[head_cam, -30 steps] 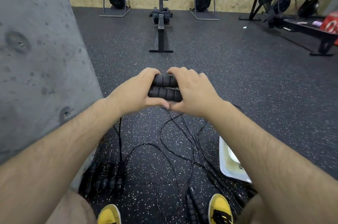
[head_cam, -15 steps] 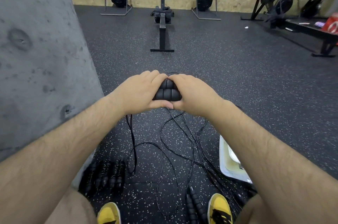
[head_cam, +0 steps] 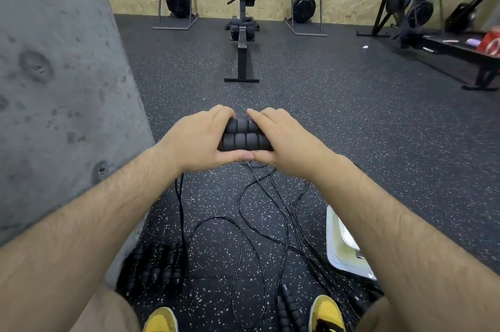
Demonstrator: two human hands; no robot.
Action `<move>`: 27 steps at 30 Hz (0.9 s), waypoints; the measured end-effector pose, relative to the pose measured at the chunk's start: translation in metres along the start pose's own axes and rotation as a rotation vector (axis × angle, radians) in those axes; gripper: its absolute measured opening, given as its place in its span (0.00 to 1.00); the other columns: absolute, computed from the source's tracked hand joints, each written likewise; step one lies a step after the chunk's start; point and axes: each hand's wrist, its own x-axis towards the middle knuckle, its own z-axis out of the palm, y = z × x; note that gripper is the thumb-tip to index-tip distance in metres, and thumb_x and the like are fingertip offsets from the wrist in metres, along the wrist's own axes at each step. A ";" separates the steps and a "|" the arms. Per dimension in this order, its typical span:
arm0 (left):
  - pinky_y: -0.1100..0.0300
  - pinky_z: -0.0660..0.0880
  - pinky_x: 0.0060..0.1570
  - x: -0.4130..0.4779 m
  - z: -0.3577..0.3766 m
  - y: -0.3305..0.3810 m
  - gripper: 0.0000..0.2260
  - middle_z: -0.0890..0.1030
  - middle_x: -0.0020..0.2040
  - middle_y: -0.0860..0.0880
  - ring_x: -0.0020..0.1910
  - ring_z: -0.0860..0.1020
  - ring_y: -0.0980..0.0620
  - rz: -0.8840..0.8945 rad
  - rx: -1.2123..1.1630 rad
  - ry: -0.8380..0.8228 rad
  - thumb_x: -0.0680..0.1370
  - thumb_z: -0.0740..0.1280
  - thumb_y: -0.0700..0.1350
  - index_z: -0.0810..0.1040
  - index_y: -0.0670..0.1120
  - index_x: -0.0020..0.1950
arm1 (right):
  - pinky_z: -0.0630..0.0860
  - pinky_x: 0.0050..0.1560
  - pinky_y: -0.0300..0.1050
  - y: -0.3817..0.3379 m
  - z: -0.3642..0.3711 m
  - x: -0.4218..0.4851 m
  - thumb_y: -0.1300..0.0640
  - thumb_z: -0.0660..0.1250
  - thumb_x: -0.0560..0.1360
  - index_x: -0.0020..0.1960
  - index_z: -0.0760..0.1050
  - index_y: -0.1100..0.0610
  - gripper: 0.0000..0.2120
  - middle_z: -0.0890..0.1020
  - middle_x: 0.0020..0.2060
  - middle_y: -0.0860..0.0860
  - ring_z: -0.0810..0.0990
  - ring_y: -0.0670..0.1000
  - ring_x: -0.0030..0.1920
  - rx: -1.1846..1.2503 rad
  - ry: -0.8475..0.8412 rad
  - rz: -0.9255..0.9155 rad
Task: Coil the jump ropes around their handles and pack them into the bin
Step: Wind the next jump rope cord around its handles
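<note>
Even, soft indoor light; sharp centre, wide-angle bending and blur at edges

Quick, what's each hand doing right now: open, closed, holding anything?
Left hand: grip closed round the left end of the two black foam handles.
Right hand: grip closed round their right end.

Hairy bare forearms (head_cam: 108, 209), tan shorts (head_cam: 108, 312), yellow-and-black shoes (head_cam: 323, 307).

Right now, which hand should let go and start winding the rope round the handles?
Probably the right hand. The rope drops just below it, and the left hand wraps the handles, fingers above and thumb below, so it can hold them steady.
</note>
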 end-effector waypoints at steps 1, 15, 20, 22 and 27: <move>0.52 0.74 0.41 0.001 0.000 0.000 0.38 0.78 0.50 0.51 0.46 0.80 0.45 0.002 0.038 0.020 0.69 0.56 0.80 0.72 0.47 0.56 | 0.68 0.65 0.54 0.000 0.000 0.000 0.38 0.65 0.75 0.78 0.60 0.62 0.41 0.73 0.65 0.57 0.71 0.59 0.60 0.006 0.008 -0.008; 0.44 0.77 0.44 0.010 -0.006 -0.012 0.39 0.77 0.53 0.40 0.46 0.77 0.39 0.212 0.227 0.137 0.79 0.54 0.70 0.68 0.38 0.73 | 0.66 0.69 0.47 -0.007 0.010 -0.002 0.44 0.79 0.67 0.81 0.38 0.52 0.61 0.66 0.70 0.51 0.67 0.52 0.70 0.435 0.314 0.329; 0.43 0.76 0.45 0.007 -0.018 -0.020 0.38 0.77 0.54 0.40 0.47 0.77 0.38 0.155 0.215 0.193 0.79 0.56 0.69 0.68 0.39 0.74 | 0.68 0.72 0.54 -0.028 0.056 0.007 0.38 0.76 0.69 0.77 0.58 0.52 0.45 0.70 0.71 0.48 0.69 0.49 0.71 0.666 0.040 0.534; 0.45 0.75 0.45 0.004 -0.022 -0.020 0.38 0.77 0.54 0.40 0.47 0.77 0.39 0.160 0.215 0.203 0.79 0.57 0.69 0.68 0.39 0.74 | 0.67 0.72 0.52 -0.057 0.068 0.017 0.39 0.73 0.73 0.75 0.63 0.52 0.37 0.71 0.72 0.49 0.69 0.49 0.72 0.715 -0.057 0.413; 0.45 0.74 0.47 -0.009 -0.036 -0.024 0.38 0.77 0.55 0.40 0.48 0.76 0.39 0.172 0.203 0.221 0.79 0.58 0.69 0.68 0.38 0.74 | 0.71 0.63 0.46 -0.120 0.086 0.052 0.43 0.67 0.78 0.71 0.71 0.56 0.26 0.78 0.66 0.52 0.74 0.53 0.67 0.834 -0.086 0.303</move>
